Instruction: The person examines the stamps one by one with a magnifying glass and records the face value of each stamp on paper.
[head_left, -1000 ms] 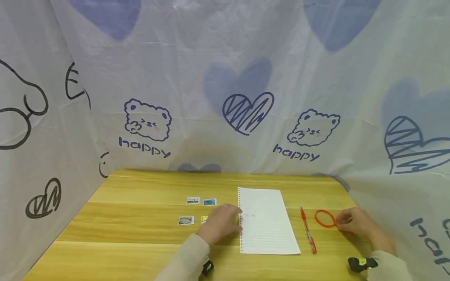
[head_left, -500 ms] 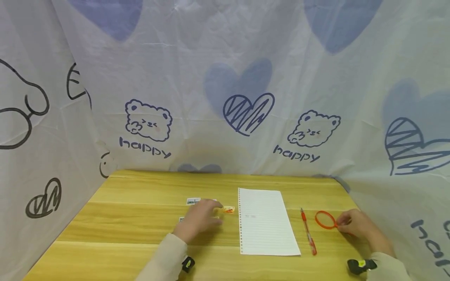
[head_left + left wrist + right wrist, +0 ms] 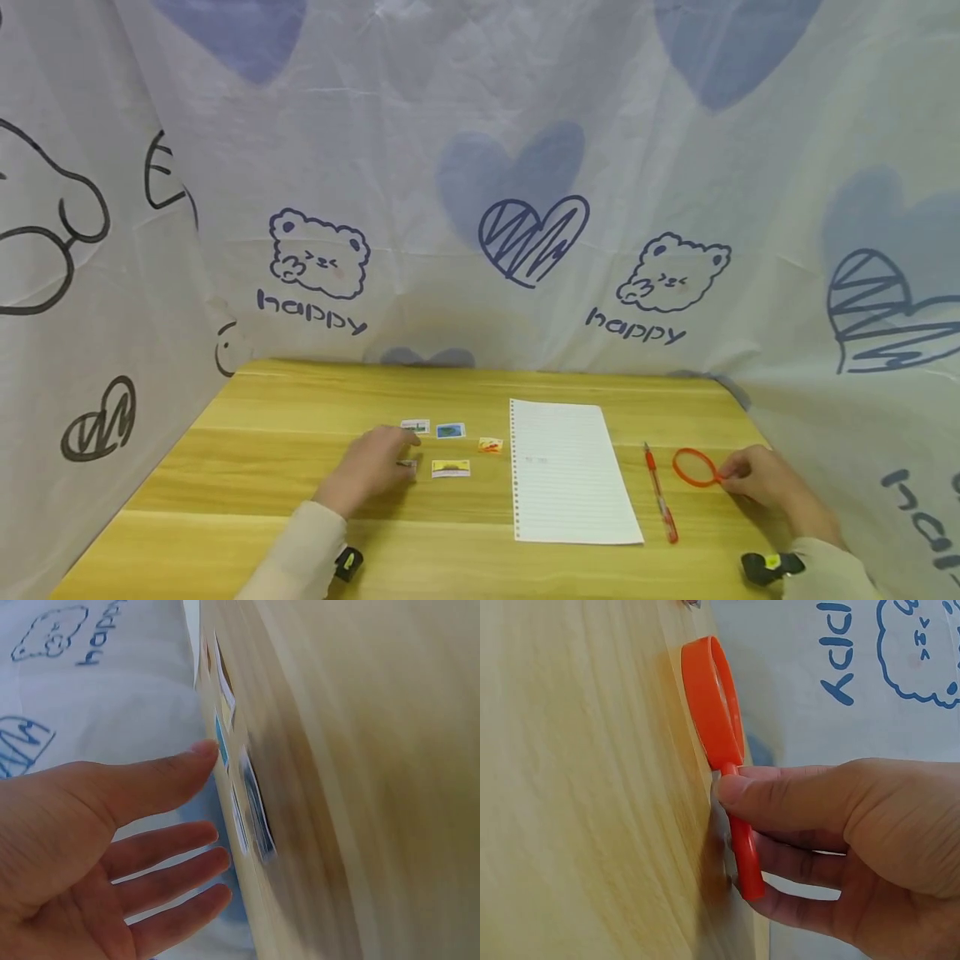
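My right hand [image 3: 772,483] pinches the handle of a red magnifying glass [image 3: 695,467] between thumb and fingers. In the right wrist view the magnifying glass [image 3: 705,705] is close to the wooden table, its ring pointing away from the hand. My left hand [image 3: 366,471] is over the left part of several small postage stamps, its fingers apart and holding nothing. It partly hides a grey-green stamp [image 3: 407,468]. Around that lie a green-and-white stamp [image 3: 415,426], a blue stamp [image 3: 451,431], a yellow stamp [image 3: 451,469] and an orange-red stamp [image 3: 491,446].
A lined sheet of paper [image 3: 573,475] with punched holes along its left edge lies mid-table. A red pen [image 3: 661,493] lies between the paper and the magnifying glass. Printed cloth [image 3: 450,167] hangs behind the wooden table [image 3: 225,467] and at both sides.
My left hand has moved left from the paper's edge across the stamps, uncovering the orange-red, blue and yellow ones. My right hand stays on the magnifying glass.
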Available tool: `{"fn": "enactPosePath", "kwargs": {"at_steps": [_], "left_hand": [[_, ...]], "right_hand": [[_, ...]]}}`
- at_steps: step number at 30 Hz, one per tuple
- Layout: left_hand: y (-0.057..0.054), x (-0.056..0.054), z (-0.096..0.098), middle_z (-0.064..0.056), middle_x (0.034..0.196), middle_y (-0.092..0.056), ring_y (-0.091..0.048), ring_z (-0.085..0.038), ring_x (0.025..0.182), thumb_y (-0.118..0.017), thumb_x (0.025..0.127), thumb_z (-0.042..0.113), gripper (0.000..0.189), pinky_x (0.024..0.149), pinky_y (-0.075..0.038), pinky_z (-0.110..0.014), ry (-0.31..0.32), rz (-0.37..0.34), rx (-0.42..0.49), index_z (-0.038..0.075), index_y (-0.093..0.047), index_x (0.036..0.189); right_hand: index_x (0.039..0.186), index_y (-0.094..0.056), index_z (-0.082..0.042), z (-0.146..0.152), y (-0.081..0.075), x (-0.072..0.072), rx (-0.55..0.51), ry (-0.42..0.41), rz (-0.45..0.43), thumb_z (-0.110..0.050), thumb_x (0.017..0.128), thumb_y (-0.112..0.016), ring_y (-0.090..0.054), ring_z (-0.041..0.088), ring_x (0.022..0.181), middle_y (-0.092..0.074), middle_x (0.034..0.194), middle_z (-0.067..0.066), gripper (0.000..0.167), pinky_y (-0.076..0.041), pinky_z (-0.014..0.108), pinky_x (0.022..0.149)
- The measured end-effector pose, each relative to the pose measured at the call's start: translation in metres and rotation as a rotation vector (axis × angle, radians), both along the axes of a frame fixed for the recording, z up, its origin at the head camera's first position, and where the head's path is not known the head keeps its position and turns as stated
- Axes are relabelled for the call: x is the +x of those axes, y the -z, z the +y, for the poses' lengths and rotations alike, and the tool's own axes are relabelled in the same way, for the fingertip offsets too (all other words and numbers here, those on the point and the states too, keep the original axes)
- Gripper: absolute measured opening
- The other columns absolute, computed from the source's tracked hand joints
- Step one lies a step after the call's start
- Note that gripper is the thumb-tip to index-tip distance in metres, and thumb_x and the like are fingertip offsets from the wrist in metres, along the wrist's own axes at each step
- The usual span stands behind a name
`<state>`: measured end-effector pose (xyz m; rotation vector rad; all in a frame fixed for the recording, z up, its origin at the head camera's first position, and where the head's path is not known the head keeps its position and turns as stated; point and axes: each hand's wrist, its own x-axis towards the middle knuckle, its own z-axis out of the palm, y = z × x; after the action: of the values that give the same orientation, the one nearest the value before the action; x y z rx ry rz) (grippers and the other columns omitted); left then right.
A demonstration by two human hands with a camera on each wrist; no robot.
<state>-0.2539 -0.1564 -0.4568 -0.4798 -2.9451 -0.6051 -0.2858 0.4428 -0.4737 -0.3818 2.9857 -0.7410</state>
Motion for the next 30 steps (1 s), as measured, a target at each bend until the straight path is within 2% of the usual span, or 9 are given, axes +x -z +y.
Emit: {"fn": "enactPosePath", "kwargs": {"at_steps": [6,13,17,25,30], "left_hand": [[-0.002,0.001,-0.019,-0.013,0.123,-0.074,-0.066,-0.040,0.118,-0.086,0.080,0.009,0.037,0.101,-0.053,-0.059,-0.034,-0.039,-0.024,0.007,-0.075,0.115],[0.001,0.002,-0.034,-0.014,0.122,-0.075,-0.066,-0.041,0.120,-0.085,0.081,0.007,0.031,0.104,-0.052,-0.058,-0.061,-0.072,0.002,0.008,-0.078,0.111],[0.005,0.001,-0.040,-0.013,0.116,-0.077,-0.069,-0.039,0.116,-0.084,0.083,0.008,0.023,0.102,-0.054,-0.056,-0.046,-0.071,0.012,0.008,-0.081,0.105],[0.007,0.000,-0.046,-0.019,0.124,-0.074,-0.067,-0.042,0.119,-0.082,0.086,0.010,0.018,0.104,-0.052,-0.057,-0.038,-0.110,0.058,0.010,-0.082,0.104],[0.006,0.000,-0.045,-0.014,0.119,-0.076,-0.070,-0.037,0.113,-0.083,0.085,0.011,0.018,0.098,-0.056,-0.055,-0.050,-0.122,0.086,0.011,-0.082,0.103]], "right_hand": [[0.088,-0.075,0.002,-0.001,-0.001,0.000,0.025,0.025,0.022,-0.002,0.086,-0.077,-0.059,0.002,0.072,-0.075,0.084,0.007,0.005,-0.051,0.022,0.066],[0.088,-0.074,-0.001,-0.006,-0.005,0.002,0.013,0.058,0.051,-0.003,0.086,-0.075,-0.057,0.008,0.072,-0.072,0.082,0.004,0.003,-0.050,0.023,0.065],[0.088,-0.074,-0.003,-0.011,-0.007,0.001,0.001,0.065,0.083,-0.005,0.086,-0.076,-0.056,0.006,0.071,-0.071,0.081,0.002,0.003,-0.049,0.023,0.065],[0.087,-0.075,-0.010,-0.035,-0.020,-0.005,0.039,0.026,0.204,-0.006,0.086,-0.079,-0.059,0.002,0.075,-0.073,0.083,-0.001,0.005,-0.051,0.026,0.068],[0.087,-0.075,-0.006,-0.055,-0.027,-0.012,0.022,-0.032,0.237,-0.002,0.085,-0.079,-0.062,0.005,0.075,-0.075,0.083,0.003,0.005,-0.053,0.027,0.068]]}}
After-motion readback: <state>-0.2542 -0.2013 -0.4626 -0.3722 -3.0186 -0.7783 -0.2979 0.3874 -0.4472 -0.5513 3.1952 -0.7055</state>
